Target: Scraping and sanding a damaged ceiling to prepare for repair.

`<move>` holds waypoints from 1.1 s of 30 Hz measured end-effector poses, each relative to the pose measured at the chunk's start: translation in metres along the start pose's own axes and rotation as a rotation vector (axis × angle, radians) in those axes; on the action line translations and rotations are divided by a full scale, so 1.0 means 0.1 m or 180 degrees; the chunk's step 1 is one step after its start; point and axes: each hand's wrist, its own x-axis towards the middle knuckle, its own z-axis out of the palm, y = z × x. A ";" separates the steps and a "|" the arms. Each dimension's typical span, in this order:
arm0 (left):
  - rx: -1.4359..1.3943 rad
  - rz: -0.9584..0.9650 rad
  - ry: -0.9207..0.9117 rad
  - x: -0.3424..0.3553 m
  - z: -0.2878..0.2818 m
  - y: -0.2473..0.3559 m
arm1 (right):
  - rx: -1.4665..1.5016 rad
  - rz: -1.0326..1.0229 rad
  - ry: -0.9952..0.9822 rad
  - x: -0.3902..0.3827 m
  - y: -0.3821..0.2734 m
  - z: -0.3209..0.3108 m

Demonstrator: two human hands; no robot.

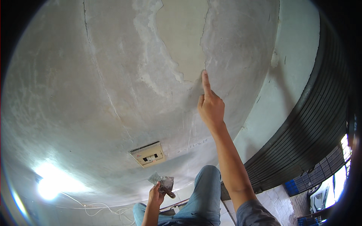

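My right hand point(211, 107) is raised to the grey wall with its index finger stretched out and its other fingers curled. That fingertip is at the lower right edge of a smooth beige patch point(184, 37) with ragged borders, and nothing is in the hand. Low in the view, my left hand point(154, 196) is closed on what look like two putty knives point(166, 184). Their flat, stained blades overlap, and a brown handle end sticks out to the right. How the fingers wrap round the handles is partly hidden.
A beige electrical panel point(151, 155) is set in the wall above my left hand. A bright lamp point(49, 188) with a loose white cable point(102, 206) glows at the lower left. At right are a dark ribbed shutter point(301, 124) and a parked vehicle point(320, 197). My bent knee point(208, 184) shows below.
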 end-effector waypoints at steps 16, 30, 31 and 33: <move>-0.0010 0.0030 0.0087 -0.01 0.13 0.00 | 0.0378 -0.0123 0.0192 -0.03 -0.07 0.10; -0.0046 0.0067 0.0142 0.06 0.09 0.01 | 0.0257 -0.0407 -0.0219 0.18 -0.27 -0.03; -0.0046 0.0071 0.0129 0.07 0.08 0.00 | 0.0202 -0.0557 -0.0138 0.21 -0.24 -0.04; 0.0046 0.0150 0.0162 0.10 0.04 -0.03 | 0.0073 -0.0469 0.0030 0.40 -0.08 -0.09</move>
